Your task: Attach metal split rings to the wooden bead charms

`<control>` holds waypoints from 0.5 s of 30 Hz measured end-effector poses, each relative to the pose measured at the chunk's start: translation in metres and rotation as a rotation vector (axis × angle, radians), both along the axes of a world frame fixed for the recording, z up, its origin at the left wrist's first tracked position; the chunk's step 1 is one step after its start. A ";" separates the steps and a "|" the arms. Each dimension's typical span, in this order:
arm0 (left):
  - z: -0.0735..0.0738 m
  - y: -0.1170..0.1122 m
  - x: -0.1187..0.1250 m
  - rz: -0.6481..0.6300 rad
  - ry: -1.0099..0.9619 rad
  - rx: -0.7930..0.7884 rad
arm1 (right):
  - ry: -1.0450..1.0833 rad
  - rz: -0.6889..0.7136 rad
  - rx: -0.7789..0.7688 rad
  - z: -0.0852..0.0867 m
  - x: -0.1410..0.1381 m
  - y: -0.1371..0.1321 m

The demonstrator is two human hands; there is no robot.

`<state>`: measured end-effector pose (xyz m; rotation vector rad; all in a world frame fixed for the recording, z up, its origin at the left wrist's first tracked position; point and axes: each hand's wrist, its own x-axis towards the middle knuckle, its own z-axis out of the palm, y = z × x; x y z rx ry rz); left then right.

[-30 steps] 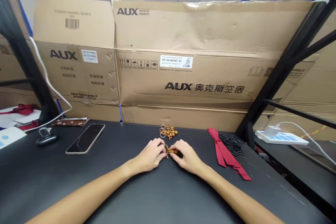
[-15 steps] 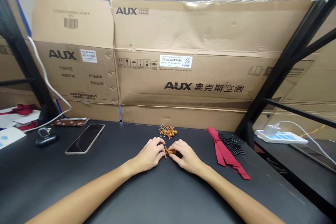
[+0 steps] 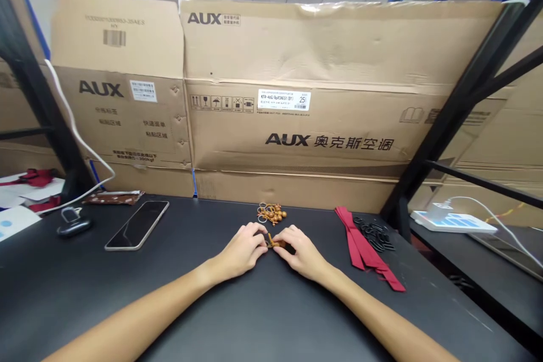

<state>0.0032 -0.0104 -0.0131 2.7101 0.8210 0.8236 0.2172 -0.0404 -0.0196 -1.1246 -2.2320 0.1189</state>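
Just above the middle of the dark tabletop, my left hand [image 3: 242,248] and my right hand [image 3: 302,250] meet fingertip to fingertip. Between them is a small keychain [image 3: 270,240] with a tan-brown cord. My right thumb and fingers pinch its cord, and a brown part shows under that palm. The left fingers are closed at the other end, where a bit of metal ring seems to show; the fingertips hide most of it. Right behind the hands lies a pile of beaded keychains [image 3: 274,215] with round wooden beads and metal rings.
Red ribbon strips [image 3: 368,254] and black clips [image 3: 375,233] lie to the right. Left are a phone [image 3: 138,226], a dark small case [image 3: 75,226] and a brown packet [image 3: 113,197]. Cardboard boxes [image 3: 292,150] wall off the back. A white power strip [image 3: 456,222] sits far right.
The keychain has turned slightly between my fingertips: its cord end and small bead no longer hang below, and a ring edge now shows at the left fingers. Both arms stay in place.
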 end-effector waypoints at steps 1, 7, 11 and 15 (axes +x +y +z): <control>0.000 0.000 0.000 0.004 0.002 0.002 | -0.007 -0.026 0.006 0.000 0.000 0.001; 0.004 -0.001 0.001 -0.053 0.003 -0.007 | -0.072 -0.211 0.000 0.000 0.000 0.004; 0.009 -0.001 -0.002 -0.029 0.000 -0.011 | -0.056 -0.242 0.076 0.001 0.002 0.005; 0.014 -0.002 -0.005 0.085 0.044 0.051 | -0.043 -0.199 0.099 0.004 0.003 0.001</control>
